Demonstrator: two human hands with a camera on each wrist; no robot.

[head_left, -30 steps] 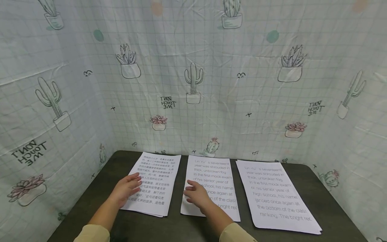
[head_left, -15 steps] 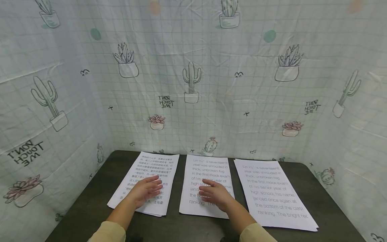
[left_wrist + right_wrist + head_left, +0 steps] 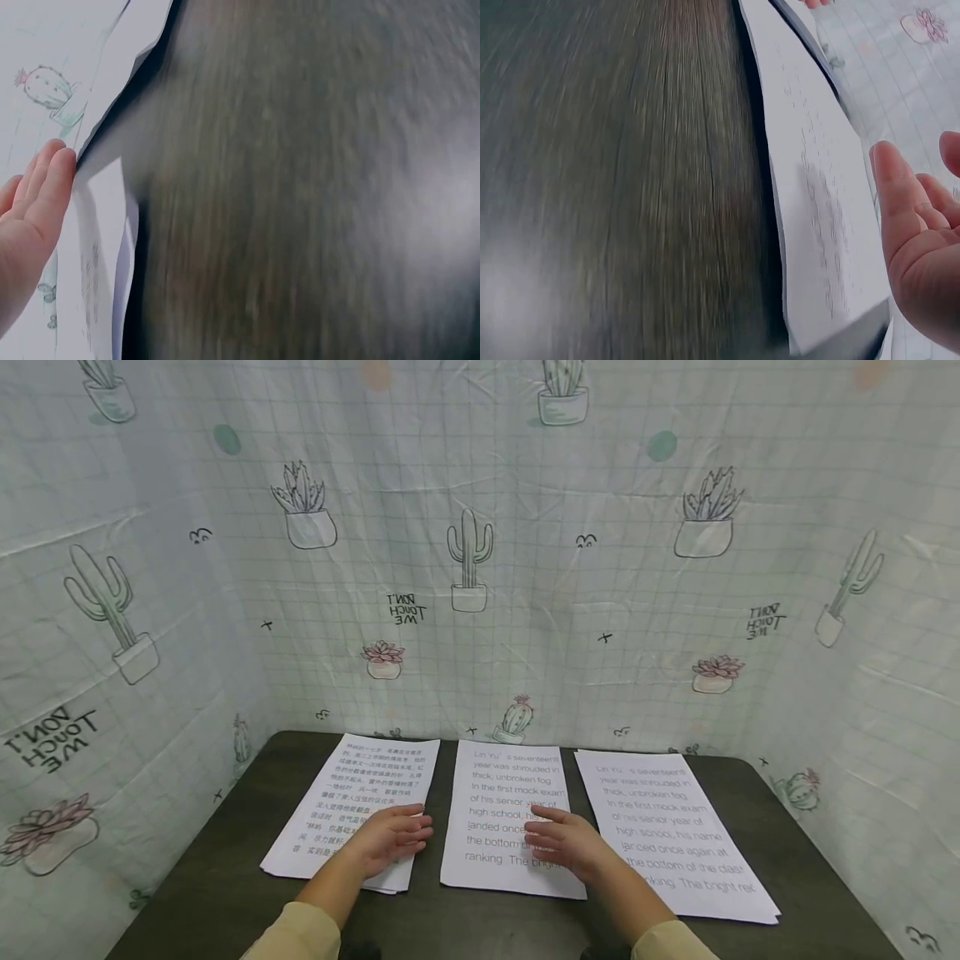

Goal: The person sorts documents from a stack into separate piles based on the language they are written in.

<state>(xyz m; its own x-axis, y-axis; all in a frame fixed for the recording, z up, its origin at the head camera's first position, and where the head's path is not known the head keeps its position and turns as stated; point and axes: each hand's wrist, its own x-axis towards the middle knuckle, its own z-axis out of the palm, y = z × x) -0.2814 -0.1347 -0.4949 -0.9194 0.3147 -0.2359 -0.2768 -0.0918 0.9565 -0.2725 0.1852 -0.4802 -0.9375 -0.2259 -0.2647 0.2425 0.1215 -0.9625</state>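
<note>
Three stacks of printed paper lie side by side on the dark table. The left stack (image 3: 375, 768) carries Chinese text; the middle stack (image 3: 498, 810) and right stack (image 3: 667, 827) carry large English text. My left hand (image 3: 386, 845) is over the right part of the left stack, fingers extended and holding nothing. Over the right edge of the middle stack is my right hand (image 3: 573, 847), also with nothing in it, its fingers loosely bent. In the right wrist view this hand (image 3: 922, 240) appears raised beside a sheet (image 3: 817, 165); a soft shadow falls on the paper.
Dark wood-grain table (image 3: 480, 927) shows in front of the stacks and between them. A pale grid-patterned curtain (image 3: 540, 577) with cactus drawings surrounds the table at the back and both sides.
My left hand has moved right, from the left stack's left edge towards its right edge. My right hand has moved right across the middle stack. The stacks stay in place.
</note>
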